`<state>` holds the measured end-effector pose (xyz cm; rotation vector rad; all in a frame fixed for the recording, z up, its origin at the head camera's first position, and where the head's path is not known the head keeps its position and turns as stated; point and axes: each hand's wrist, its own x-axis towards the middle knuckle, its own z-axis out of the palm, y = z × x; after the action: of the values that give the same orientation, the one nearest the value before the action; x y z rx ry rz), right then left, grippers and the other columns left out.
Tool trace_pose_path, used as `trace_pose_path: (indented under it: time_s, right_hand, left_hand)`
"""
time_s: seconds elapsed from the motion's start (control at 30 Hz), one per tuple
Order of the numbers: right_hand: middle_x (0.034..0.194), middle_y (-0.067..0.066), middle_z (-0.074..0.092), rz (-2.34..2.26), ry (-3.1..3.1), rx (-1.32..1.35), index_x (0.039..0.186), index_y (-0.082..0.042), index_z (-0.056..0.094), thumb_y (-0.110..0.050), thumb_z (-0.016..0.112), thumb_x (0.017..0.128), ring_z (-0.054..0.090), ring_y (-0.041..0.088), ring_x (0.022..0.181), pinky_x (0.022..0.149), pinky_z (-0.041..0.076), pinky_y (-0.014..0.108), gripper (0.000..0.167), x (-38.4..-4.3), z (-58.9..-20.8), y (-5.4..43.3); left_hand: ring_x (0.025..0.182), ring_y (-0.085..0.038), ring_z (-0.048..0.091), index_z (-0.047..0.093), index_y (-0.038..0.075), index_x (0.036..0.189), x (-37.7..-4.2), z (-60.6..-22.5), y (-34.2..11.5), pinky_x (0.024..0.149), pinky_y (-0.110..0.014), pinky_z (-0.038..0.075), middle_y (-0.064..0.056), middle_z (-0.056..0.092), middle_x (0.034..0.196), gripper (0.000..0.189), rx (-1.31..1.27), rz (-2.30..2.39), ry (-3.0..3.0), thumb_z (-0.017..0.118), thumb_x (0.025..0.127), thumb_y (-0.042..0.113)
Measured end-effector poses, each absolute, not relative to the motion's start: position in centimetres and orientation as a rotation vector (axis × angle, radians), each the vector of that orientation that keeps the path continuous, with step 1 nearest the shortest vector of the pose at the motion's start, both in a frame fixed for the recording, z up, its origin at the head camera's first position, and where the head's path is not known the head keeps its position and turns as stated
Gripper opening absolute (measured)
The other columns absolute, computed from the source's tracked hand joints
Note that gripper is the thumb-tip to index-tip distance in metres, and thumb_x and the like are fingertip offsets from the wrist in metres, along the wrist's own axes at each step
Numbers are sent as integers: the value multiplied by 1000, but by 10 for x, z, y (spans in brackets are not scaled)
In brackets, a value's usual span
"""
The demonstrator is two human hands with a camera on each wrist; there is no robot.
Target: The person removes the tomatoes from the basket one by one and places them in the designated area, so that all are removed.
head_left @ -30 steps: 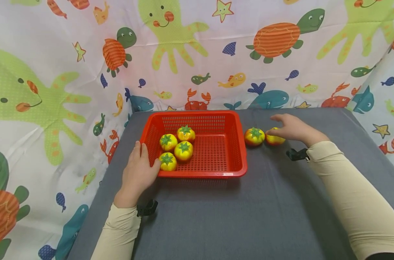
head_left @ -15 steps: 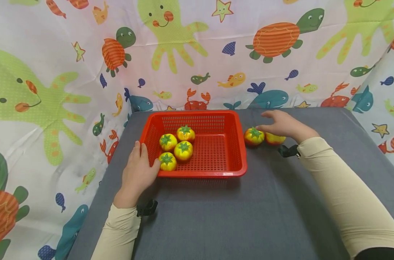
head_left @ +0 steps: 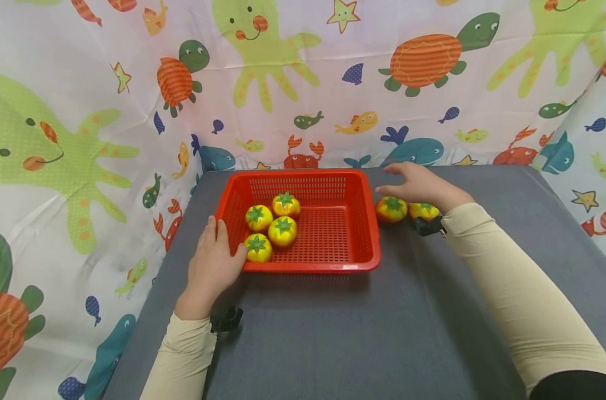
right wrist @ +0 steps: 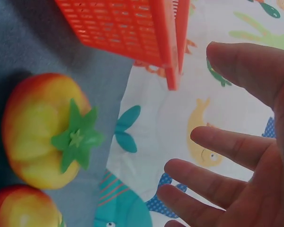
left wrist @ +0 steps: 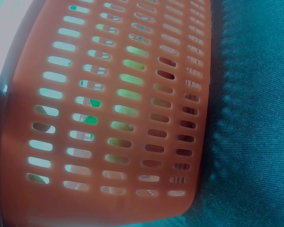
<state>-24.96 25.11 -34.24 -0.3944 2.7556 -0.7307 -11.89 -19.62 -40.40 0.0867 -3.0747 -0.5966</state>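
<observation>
A red plastic basket [head_left: 332, 269] holds several yellow-red toy tomatoes with green star-shaped tops, grouped at its left side; one tomato [head_left: 283, 232] is in the middle. My left hand [head_left: 214, 272] rests at the basket's front-left corner, its fingers along the left rim and thumb over the front rim. To the basket's right sit two more, a nearer tomato [head_left: 391, 209] and a farther one [head_left: 424, 211] partly behind the wrist strap. Over and behind them my right hand [head_left: 422, 186] hovers with spread fingers. In the right wrist view nothing lies between thumb and fingers [right wrist: 232, 144].
A dark grey cloth [head_left: 312, 333] covers the table. Behind and at both sides hangs a white curtain [head_left: 303, 55] printed with sea animals. Each wrist wears a black camera strap. In the left wrist view the perforated basket wall [left wrist: 109, 208] fills most of the picture.
My right hand has moved left, from above the farther tomato to over and behind the one beside the basket. My left hand, the basket and the tomatoes have stayed in place.
</observation>
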Motion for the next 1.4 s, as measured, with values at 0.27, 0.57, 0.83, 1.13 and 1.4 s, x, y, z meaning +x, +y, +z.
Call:
trace_pose_path:
  time_s: [0.27,0.57,0.83,1.13,1.4]
  right_hand:
    - [159,24,46,-725,2753,-446,156,-2,46,-45,70,97,41,46,147,113,39,70,76,-251,-337,236]
    - [158,23,48,-731,2740,-467,156,-2,45,-44,70,97,44,44,145,113,41,67,77,-253,-328,217]
    - [156,21,51,-739,2742,-455,154,-3,49,-41,72,97,47,43,142,111,44,66,72,-254,-326,203]
    - [154,21,52,-756,2714,-455,155,-5,49,-40,72,98,55,40,132,106,50,63,71,-253,-328,192]
    - [151,21,56,-747,2719,-551,152,-3,52,-38,72,98,61,38,126,101,56,58,67,-257,-332,177]
  left_hand:
    - [155,-49,23,19,-4,165,-119,-403,-197,108,-72,42,-27,10,173,90,90,-600,-3076,60,97,40]
    - [155,-49,23,19,-4,165,-120,-402,-199,109,-73,40,-26,9,173,90,97,-593,-3086,59,97,40]
    - [155,-49,24,22,-5,164,-121,-404,-197,109,-73,40,-27,12,173,88,79,-577,-3074,57,98,40]
    - [155,-49,24,20,-4,165,-119,-402,-196,108,-72,42,-26,11,173,90,93,-605,-3087,60,97,40]
    - [155,-49,23,19,-4,165,-120,-403,-198,110,-72,39,-26,10,174,90,85,-632,-3082,59,97,39]
